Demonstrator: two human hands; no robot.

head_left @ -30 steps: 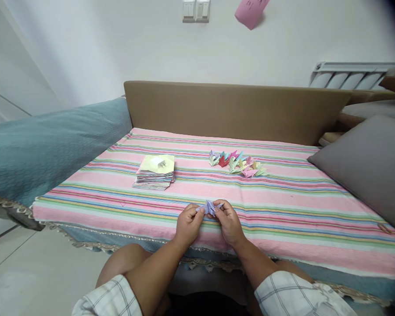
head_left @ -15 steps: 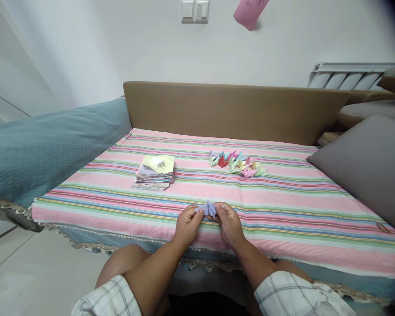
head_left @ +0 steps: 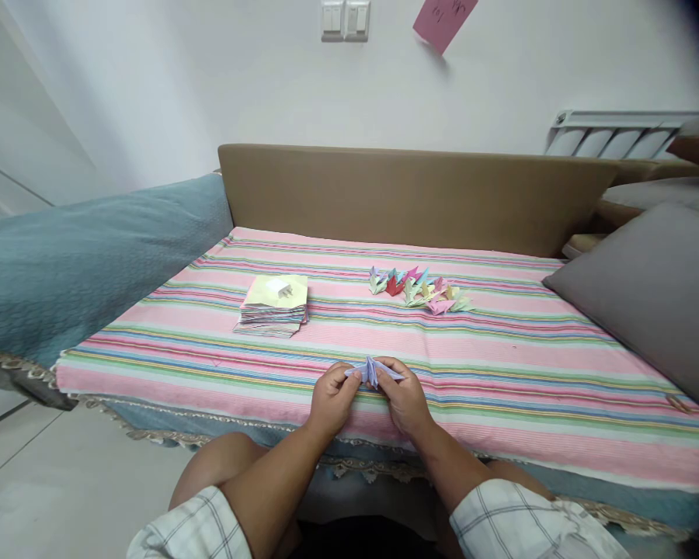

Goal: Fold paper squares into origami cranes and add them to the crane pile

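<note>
A lavender origami crane (head_left: 371, 371) is held between my two hands, above the near edge of the striped cloth. My left hand (head_left: 332, 397) pinches its left tip between thumb and fingers. Its right side is gripped by my right hand (head_left: 406, 394), with a pointed wing lying over the fingers. Farther back lies a cluster of folded paper cranes (head_left: 422, 289) in pink, red, blue, green and yellow. To the left sits a stack of square paper sheets (head_left: 272, 317), a yellow sheet on top with a small white plug-like object (head_left: 279, 288) resting on it.
The pink striped cloth (head_left: 168, 341) covers the sofa seat. A brown backrest (head_left: 408, 194) runs behind it, a blue-covered armrest (head_left: 105, 248) stands left, and a grey cushion (head_left: 658, 287) leans at right. A small brownish object (head_left: 679, 403) lies near the cushion.
The right wing of the lavender crane now spreads outward over my right fingers. The top yellow sheet on the stack lies flatter, and the pink note on the wall has swung.
</note>
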